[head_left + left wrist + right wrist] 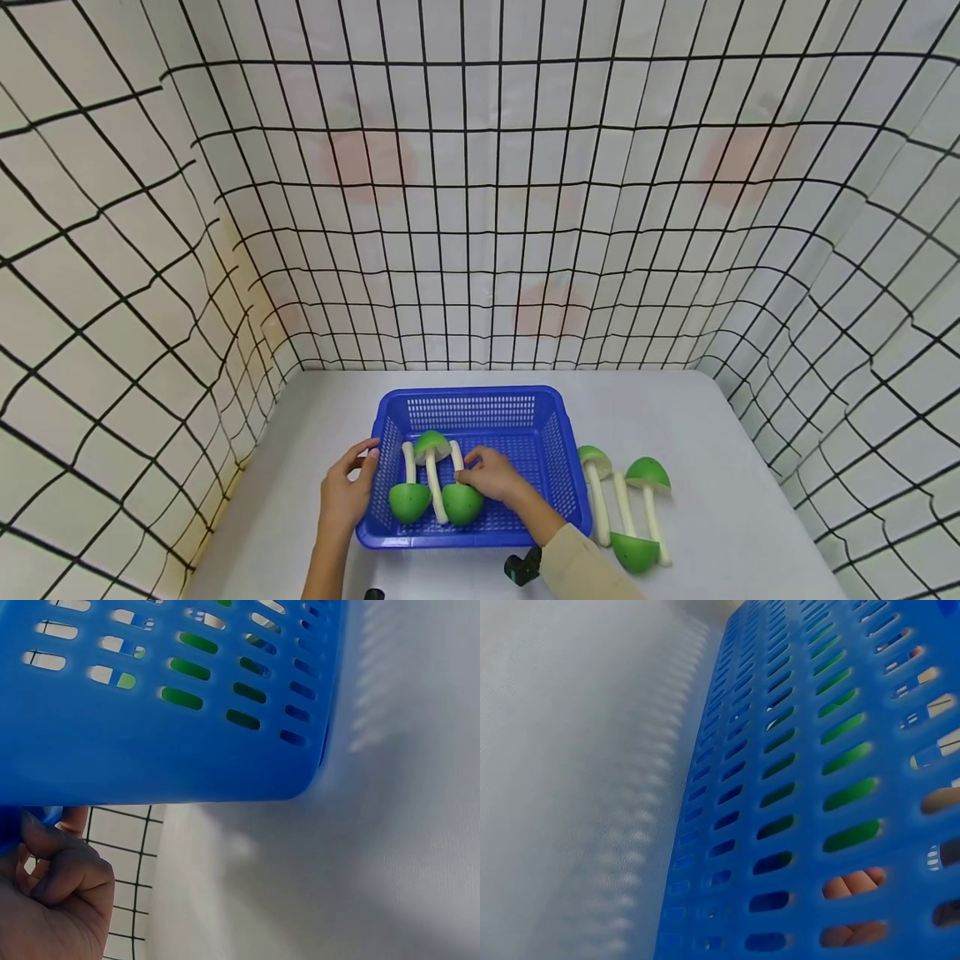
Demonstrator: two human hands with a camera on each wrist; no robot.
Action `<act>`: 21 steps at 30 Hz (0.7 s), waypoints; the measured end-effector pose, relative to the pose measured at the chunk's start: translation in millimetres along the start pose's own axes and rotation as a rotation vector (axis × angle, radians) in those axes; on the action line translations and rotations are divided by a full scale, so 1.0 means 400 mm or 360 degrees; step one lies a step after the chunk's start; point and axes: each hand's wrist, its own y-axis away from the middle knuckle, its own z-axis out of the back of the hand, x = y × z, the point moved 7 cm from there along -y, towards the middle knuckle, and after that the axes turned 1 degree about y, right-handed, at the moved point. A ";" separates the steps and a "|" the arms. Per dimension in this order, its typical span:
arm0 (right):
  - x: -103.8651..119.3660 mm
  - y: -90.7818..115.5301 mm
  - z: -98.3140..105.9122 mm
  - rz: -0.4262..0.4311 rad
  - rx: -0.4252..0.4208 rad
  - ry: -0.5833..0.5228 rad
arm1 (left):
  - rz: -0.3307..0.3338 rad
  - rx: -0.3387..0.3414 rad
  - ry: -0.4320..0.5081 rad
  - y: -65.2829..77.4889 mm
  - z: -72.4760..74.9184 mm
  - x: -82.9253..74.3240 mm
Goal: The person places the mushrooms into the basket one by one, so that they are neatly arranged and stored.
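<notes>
Under the right hand (492, 477), one blue basket (472, 542) held three green-capped mushrooms (433, 482); that hand pinched the rightmost mushroom (462, 506) by its stem. One left hand (347, 490) was clamped on the basket's left rim. To the right hand's right, three other mushrooms (625, 506) lay on the surface (727, 483).

A basket (435, 542) and three mushrooms (633, 552) occupy the table (720, 450).

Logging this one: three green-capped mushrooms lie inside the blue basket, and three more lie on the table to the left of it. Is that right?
Not quite: the side is wrong. Three green-capped mushrooms do lie inside the blue basket, but the three other mushrooms lie on the table to the right of it, as the head view shows.
</notes>
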 end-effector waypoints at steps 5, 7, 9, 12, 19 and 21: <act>0.005 0.001 -0.003 0.0010 -0.0010 0.0009 | -0.0014 -0.0002 -0.0002 -0.002 0.002 0.003; 0.007 0.002 -0.002 0.0010 -0.0010 0.0004 | -0.0011 -0.0004 -0.0014 -0.004 0.003 0.002; 0.009 0.004 0.000 0.0022 -0.0010 -0.0024 | 0.0001 0.0001 -0.0022 -0.004 0.004 0.000; 0.015 0.010 0.006 0.0050 -0.0010 -0.0087 | 0.0002 0.0002 -0.0036 -0.005 0.008 -0.004; 0.021 0.026 0.051 0.0155 -0.0094 -0.0161 | 0.0033 -0.0003 0.0015 0.000 0.000 0.000; 0.014 0.029 0.065 0.0171 -0.0111 -0.0147 | 0.0049 -0.0003 0.0026 0.003 -0.004 0.005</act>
